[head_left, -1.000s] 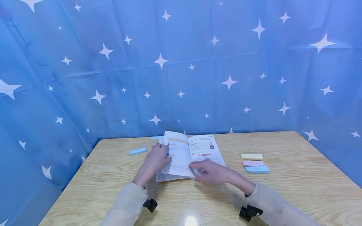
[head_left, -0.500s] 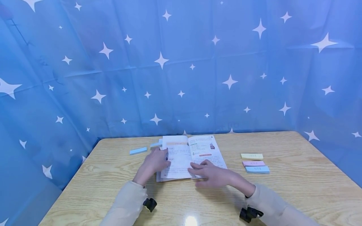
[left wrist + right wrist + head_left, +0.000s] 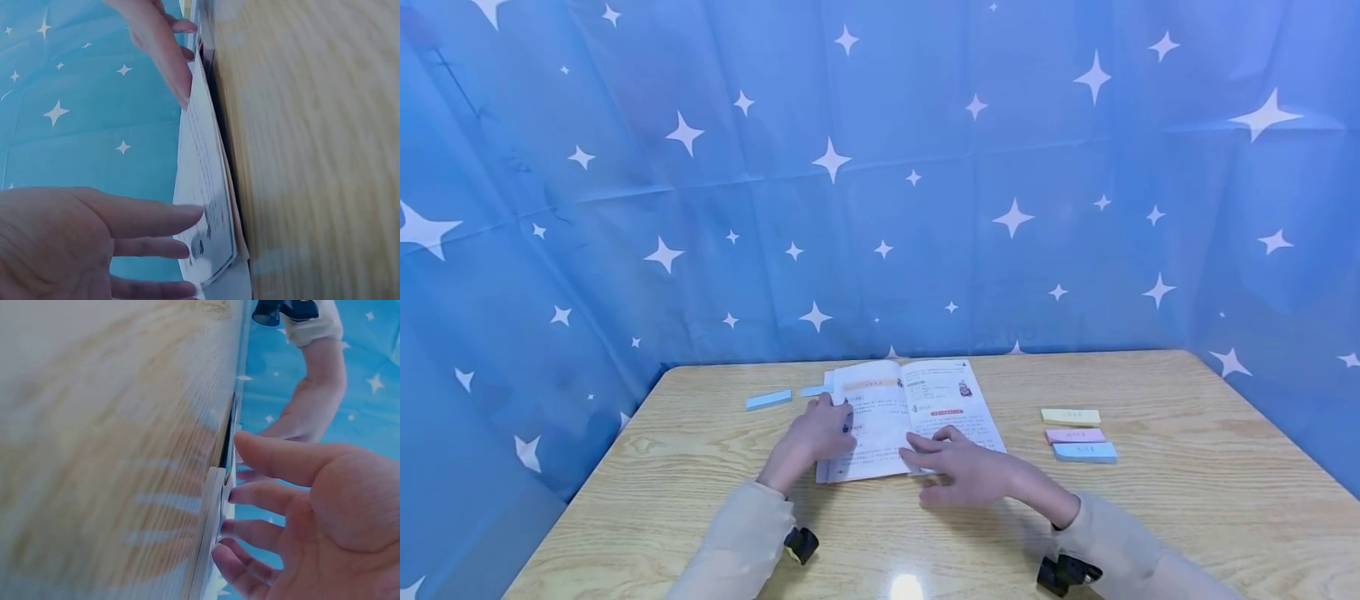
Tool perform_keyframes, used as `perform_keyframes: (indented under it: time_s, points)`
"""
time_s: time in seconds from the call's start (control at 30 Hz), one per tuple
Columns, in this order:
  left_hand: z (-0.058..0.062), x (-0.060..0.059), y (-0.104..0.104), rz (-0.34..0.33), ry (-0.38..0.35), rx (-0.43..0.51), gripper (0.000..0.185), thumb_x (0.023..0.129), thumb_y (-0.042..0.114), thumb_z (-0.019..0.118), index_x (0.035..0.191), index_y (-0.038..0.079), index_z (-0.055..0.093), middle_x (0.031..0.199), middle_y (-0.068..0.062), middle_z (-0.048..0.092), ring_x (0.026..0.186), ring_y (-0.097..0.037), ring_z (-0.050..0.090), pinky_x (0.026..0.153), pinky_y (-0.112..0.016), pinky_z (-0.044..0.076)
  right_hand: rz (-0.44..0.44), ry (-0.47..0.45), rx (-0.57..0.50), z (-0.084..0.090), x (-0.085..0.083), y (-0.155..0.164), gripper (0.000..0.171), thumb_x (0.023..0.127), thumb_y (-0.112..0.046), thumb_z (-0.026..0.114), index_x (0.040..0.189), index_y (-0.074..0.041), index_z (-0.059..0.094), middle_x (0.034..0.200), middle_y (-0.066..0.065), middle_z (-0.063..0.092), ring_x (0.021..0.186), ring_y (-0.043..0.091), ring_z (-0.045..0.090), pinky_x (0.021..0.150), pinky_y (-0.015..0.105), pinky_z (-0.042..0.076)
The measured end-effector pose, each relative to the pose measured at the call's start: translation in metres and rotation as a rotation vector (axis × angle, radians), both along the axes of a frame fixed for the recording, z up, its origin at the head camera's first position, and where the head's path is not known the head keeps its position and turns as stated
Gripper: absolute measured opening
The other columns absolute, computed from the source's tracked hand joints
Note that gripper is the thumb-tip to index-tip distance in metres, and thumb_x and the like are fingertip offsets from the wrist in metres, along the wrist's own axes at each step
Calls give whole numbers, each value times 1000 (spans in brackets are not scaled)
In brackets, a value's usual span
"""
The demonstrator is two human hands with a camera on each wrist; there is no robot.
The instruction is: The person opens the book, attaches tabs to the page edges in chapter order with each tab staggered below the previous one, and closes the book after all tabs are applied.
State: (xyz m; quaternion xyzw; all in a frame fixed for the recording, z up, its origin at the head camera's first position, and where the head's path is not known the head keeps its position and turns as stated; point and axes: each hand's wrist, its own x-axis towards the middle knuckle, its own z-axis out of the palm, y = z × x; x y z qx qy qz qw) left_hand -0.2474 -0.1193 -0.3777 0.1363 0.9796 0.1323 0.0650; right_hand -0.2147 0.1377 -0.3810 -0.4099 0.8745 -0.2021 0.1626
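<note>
We press the open white paperback booklet [image 3: 910, 417] flat at mid-frame on the pale wooden surface [image 3: 1187, 500], left hand [image 3: 816, 433] and right hand [image 3: 970, 471] fingers straight and spread, pages opened, colored sticky pads untouched.

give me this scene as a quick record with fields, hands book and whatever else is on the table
left hand: straight fingers rest on the left page
right hand: fingers spread, tips on the right page's near edge
book: open, flat on the wooden table
sticky pads: yellow, pink, blue, stacked in a column right of the book
blue pad: left of the book, apart from it
backdrop: blue cloth with white stars
</note>
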Motion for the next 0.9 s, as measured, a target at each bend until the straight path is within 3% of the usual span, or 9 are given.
perform_keyframes:
  time_s: [0.23,0.43,0.67,0.83,0.9]
  points:
    - [-5,1,5,-80,-48,-7,57,102,34,61,151,8,47,157,-22,35,141,-44,37,107,-58,39,15,10,-4,-1,-2,1,63,102,-33,60,155,-5,40,162,21,26,138,39,30,107,56,32]
    - [-10,3,8,-77,-103,-71,63,102,46,56,157,18,40,161,-21,28,144,-46,31,108,-61,37,36,-26,-5,-1,-5,3,63,103,-35,58,155,-5,39,163,21,25,140,42,29,107,57,32]
    - [-9,6,10,-59,-110,-89,63,102,46,56,156,18,41,161,-21,29,144,-46,31,109,-60,36,70,-62,-62,3,-14,5,56,105,-29,56,151,-1,44,160,23,31,141,51,28,108,64,32]
    - [-9,7,10,-55,-123,-75,63,102,45,56,157,18,40,162,-22,27,145,-47,28,110,-62,34,55,-1,-94,2,-28,-3,50,105,-23,56,147,3,49,154,25,41,138,44,42,111,64,28]
    - [-9,7,10,-55,-132,-68,63,103,46,55,157,18,39,162,-22,26,146,-47,27,110,-63,33,55,29,-107,1,-36,-7,48,104,-20,57,145,5,50,150,27,45,121,37,60,110,58,35]
